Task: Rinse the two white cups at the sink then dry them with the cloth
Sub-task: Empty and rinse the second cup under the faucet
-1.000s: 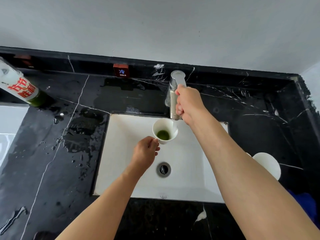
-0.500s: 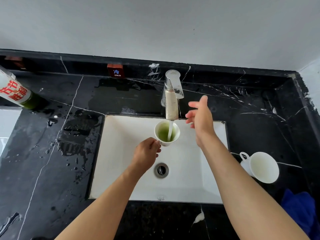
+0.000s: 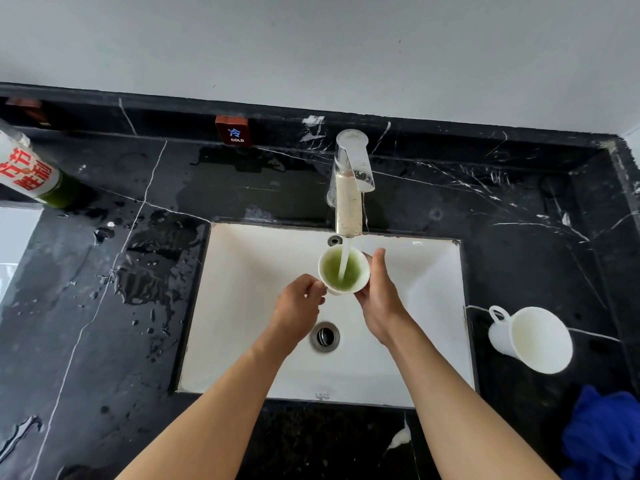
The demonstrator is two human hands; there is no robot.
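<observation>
The right hand (image 3: 379, 299) has left the tap (image 3: 349, 188) and now cups the white cup (image 3: 343, 270), which the left hand (image 3: 299, 306) grasps under the stream; rinsing begins.

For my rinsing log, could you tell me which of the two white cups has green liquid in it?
The cup under the tap, held over the sink by both hands, holds green liquid. The other cup, on the counter to the right, looks clean white inside.

The right hand (image 3: 379, 299) has left the tap (image 3: 349, 188) and now cups the water-filled cup (image 3: 343, 270).
</observation>
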